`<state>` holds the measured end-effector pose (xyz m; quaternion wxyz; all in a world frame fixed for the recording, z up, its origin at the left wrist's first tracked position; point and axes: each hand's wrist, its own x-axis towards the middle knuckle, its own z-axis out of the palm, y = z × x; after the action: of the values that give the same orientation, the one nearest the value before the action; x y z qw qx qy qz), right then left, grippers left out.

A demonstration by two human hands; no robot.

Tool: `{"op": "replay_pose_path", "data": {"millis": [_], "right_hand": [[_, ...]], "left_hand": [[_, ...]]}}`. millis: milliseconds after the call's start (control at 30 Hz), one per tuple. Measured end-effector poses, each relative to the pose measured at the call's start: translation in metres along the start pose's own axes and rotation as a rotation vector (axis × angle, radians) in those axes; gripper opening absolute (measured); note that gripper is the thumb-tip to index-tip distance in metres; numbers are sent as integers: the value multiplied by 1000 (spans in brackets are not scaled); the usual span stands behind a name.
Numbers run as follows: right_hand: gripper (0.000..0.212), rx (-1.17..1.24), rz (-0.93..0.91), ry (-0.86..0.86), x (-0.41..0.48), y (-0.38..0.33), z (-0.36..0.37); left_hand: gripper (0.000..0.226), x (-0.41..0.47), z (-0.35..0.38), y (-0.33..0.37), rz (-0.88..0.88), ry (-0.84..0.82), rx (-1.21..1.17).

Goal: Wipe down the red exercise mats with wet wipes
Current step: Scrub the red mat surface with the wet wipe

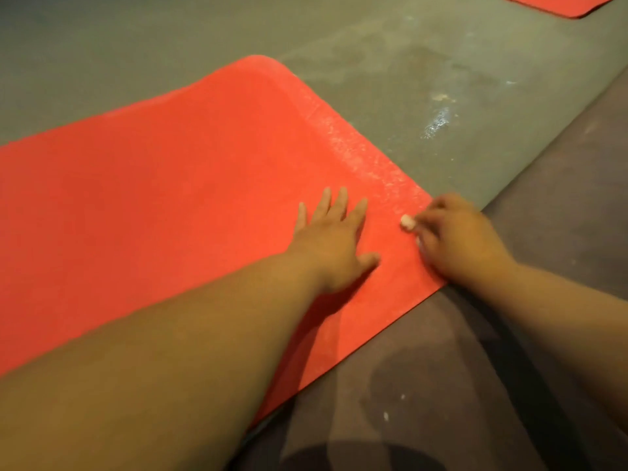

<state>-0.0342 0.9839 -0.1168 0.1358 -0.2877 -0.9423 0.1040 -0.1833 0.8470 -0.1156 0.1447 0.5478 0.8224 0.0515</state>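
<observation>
Nearest the camera, the L forearm comes in from the lower left and lies across the red mat point(153, 198). It ends in the left hand point(334, 243), which rests flat on the mat w/ palm down. Its fingers are straight and a bit spread, the thumb is out to the right, and it holds nothing.

The R forearm comes in from the right edge, over a darker strip of floor point(560, 205). The right hand point(458, 239) sits at the mat's near right corner, partly on the mat and partly over its edge. Its fingers are curled and pinch a small white wad, a wet wipe point(407, 222), which touches the mat surface just beside the L hand. This hand is blurred, so the exact finger placing is not clear.

The mat lies flat on the floor and runs from lower left toward the upper middle. There are whitish marks point(356, 144) along its right edge, beyond the wipe.

Farther away is grey-green floor point(390, 56) w/ pale stains. At the top right corner is part of a second red mat point(557, 3), well apart from the first.
</observation>
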Motion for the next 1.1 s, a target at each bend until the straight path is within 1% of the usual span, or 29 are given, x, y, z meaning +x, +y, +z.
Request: {"op": "replay_pose_path", "data": {"millis": [33, 100, 133, 200, 267, 333, 400, 467, 533, 600, 667, 767, 833, 900, 933, 1033, 1100], "right_hand": [[17, 5, 66, 40, 15, 12, 3], [18, -5, 170, 73, 42, 28, 13], [19, -9, 195, 66, 52, 31, 17], [20, -4, 189, 53, 61, 35, 17], [19, 29, 123, 66, 50, 35, 12], [17, 68, -16, 69, 25, 29, 5], [17, 112, -140, 9, 2, 20, 2], [14, 138, -176, -31, 10, 21, 5], [13, 126, -129, -5, 39, 24, 13], [18, 106, -54, 19, 68, 27, 18], [21, 106, 10, 3, 77, 26, 20], [14, 122, -42, -45, 41, 35, 5], [13, 183, -70, -72, 5, 44, -12], [11, 232, -29, -74, -4, 51, -16], [9, 245, 20, -51, 4, 52, -12], [14, 256, 122, 21, 54, 51, 5], [13, 261, 172, 12, 82, 46, 14]], "left_hand": [[86, 6, 8, 6, -24, 65, 37], [79, 12, 23, 10, -76, 124, 65], [77, 14, 31, 10, -89, 138, 70], [79, 17, 38, 8, -86, 149, 90], [81, 17, 39, 5, -86, 163, 113], [83, 17, 38, 5, -101, 182, 121], [85, 16, 39, 7, -99, 191, 134], [86, 15, 39, 8, -100, 195, 139], [85, 15, 37, 6, -107, 200, 144], [84, 15, 36, 7, -108, 193, 152], [83, 15, 35, 7, -110, 194, 149], [85, 14, 36, 7, -119, 194, 147], [86, 14, 37, 8, -118, 191, 146], [85, 14, 38, 7, -123, 200, 147], [85, 15, 38, 7, -123, 199, 152], [85, 14, 36, 8, -122, 191, 167], [85, 14, 34, 9, -126, 186, 160]]}}
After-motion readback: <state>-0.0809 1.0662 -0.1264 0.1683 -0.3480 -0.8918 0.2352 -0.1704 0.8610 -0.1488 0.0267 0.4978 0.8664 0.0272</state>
